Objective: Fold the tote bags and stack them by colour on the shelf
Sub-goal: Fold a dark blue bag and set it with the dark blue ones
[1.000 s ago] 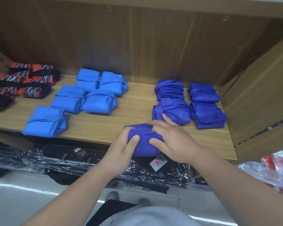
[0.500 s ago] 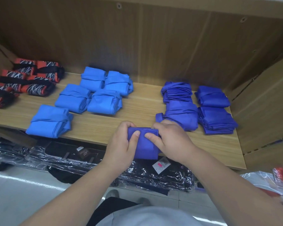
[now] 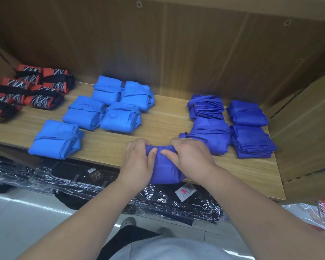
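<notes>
Head view: my L hand (image 3: 137, 162) & R hand (image 3: 189, 160) both grip a folded dark-blue tote bag (image 3: 164, 171), thumbs on top, at front edge of the shelf (image 3: 158, 124), partly overhanging it. Just behind on R, four dark-blue folded bags (image 3: 210, 136); mid-shelf, five light-blue bags (image 3: 120, 119); far L, red-black patterned bags (image 3: 36, 91).

Folding a dark blue tote bag (image 3: 164, 167) at the shelf (image 3: 158, 126) edge.
Left hand (image 3: 137, 162) and right hand (image 3: 190, 156) both grip it, thumbs on top.
</notes>
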